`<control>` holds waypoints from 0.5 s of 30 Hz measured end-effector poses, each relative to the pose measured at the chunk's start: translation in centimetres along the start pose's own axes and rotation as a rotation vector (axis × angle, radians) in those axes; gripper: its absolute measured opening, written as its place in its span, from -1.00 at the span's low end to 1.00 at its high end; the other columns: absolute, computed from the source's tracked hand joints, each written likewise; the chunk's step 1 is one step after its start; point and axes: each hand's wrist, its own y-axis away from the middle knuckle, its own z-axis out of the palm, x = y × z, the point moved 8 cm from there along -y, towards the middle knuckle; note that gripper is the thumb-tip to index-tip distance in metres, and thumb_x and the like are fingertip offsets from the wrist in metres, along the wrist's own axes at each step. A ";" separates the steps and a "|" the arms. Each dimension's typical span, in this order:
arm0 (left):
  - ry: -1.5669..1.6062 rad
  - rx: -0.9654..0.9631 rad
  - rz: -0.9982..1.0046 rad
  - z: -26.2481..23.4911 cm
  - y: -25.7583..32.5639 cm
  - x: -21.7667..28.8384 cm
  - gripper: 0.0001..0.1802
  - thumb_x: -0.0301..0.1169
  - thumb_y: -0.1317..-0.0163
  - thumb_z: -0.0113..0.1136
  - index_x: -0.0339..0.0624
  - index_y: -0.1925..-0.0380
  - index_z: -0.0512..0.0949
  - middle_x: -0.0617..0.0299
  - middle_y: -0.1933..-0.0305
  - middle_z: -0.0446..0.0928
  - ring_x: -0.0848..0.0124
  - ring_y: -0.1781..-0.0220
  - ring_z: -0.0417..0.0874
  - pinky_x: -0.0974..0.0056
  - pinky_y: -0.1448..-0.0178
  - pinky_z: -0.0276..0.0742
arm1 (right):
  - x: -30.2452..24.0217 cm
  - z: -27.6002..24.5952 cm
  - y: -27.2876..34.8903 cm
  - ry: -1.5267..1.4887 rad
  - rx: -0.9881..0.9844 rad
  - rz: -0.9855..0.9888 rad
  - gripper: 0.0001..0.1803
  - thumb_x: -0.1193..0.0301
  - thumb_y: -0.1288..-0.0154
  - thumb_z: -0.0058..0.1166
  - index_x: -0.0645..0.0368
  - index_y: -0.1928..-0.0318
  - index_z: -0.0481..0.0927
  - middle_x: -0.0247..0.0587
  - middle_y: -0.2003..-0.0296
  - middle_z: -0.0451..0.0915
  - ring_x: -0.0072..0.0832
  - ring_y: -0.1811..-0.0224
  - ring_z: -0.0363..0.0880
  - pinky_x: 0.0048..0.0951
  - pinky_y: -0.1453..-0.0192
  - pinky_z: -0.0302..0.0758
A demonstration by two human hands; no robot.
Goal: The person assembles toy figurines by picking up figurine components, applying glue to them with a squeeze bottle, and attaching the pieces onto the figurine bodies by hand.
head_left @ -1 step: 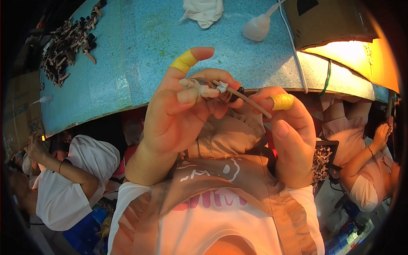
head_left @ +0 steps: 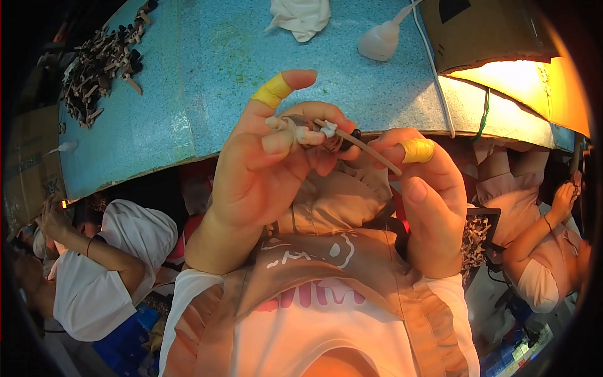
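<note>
My left hand (head_left: 251,163) is raised just past the table's near edge, its fingers curled round a small beige figure-like piece (head_left: 306,134) with a white bit and a dark part. Yellow tape wraps its index finger, which points up and away from the piece. From the piece a thin beige strip (head_left: 370,151) slants down to the right. Its lower end lies at the bent index finger and thumb of my right hand (head_left: 433,195), which are closed about it. That index finger also wears yellow tape. My left fingers partly hide the small piece.
On the blue table (head_left: 220,75) lie a heap of small brown and beige pieces (head_left: 103,75), a white cloth (head_left: 301,17) and a white squeeze bottle (head_left: 380,41). A cardboard box (head_left: 483,38) stands beside a white cable (head_left: 433,69). People sit at left (head_left: 107,264) and right (head_left: 534,251).
</note>
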 end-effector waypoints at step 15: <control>0.056 0.072 -0.043 0.7 -0.2 -0.2 -0.44 -0.50 -0.12 -0.01 -0.19 -0.13 0.07 -0.05 0.13 0.45 0.25 0.21 0.56 0.37 0.20 0.45 | 0.0 -0.1 -0.2 0.026 0.029 0.042 -0.71 0.45 -0.17 0.00 0.37 0.12 0.45 -0.21 0.12 0.39 -0.51 0.05 0.34 -0.48 -0.08 0.25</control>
